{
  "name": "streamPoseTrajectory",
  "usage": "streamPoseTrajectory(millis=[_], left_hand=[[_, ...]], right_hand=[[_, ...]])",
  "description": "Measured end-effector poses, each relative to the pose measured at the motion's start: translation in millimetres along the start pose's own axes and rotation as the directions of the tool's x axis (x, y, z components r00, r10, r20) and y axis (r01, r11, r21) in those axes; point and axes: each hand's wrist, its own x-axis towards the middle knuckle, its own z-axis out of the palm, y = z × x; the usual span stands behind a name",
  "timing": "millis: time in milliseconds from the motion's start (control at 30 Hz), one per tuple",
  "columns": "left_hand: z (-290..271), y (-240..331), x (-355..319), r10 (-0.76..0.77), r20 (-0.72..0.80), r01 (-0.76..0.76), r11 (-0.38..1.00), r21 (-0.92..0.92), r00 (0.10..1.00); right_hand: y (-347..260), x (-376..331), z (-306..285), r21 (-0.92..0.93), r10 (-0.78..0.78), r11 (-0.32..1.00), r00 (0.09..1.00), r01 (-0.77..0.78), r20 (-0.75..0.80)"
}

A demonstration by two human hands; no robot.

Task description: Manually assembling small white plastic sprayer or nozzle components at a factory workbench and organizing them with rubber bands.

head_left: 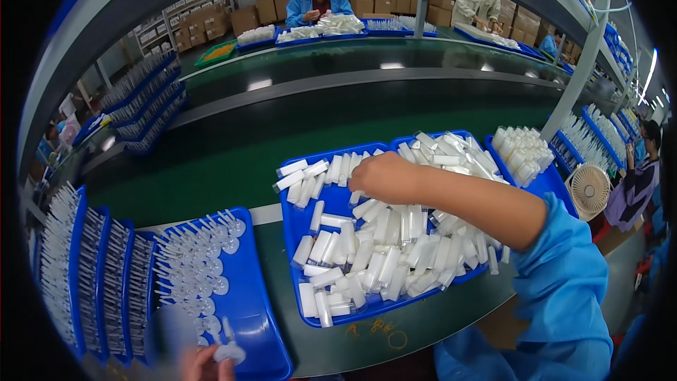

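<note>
My right hand (pixel 384 176) reaches left over a blue tray (pixel 290 236) heaped with several white plastic tubes (pixel 381 254); its fingers curl down among the tubes, and what they grip is hidden. My left hand (pixel 206 363), at the bottom edge, pinches a small white pump part with a thin dip tube (pixel 229 347) over another blue tray (pixel 254 310). That tray holds rows of the same pump parts (pixel 194 261).
More blue trays of pump parts (pixel 92 268) stand stacked at the left. A second tray of tubes (pixel 451 152) and white caps (pixel 522 148) lie to the right. A green conveyor belt (pixel 233 162) runs beyond. Other people work opposite and at right. A small fan (pixel 589 190) sits at right.
</note>
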Motion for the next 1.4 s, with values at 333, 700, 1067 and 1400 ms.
streamPoseTrajectory(millis=[333,700,1067,1400], left_hand=[[81,-4,-11,-0.013,0.422,0.356,0.561,-0.747,0.907],[113,2,-34,0.056,0.396,0.335,0.432,-0.837,0.917],[122,5,-29,0.05,0.451,0.441,0.141,-0.887,0.891],[126,-2,-28,0.084,0.48,0.479,0.037,-0.877,0.873]], right_hand=[[-7,25,14,0.099,0.012,0.995,0.997,-0.019,0.073],[-110,-41,-44,0.961,0.286,-0.175,0.923,-0.213,0.257],[-113,-58,-28,0.77,0.112,-0.622,0.957,-0.141,0.266],[-114,-57,-31,0.905,0.133,-0.389,0.962,-0.171,0.239]])
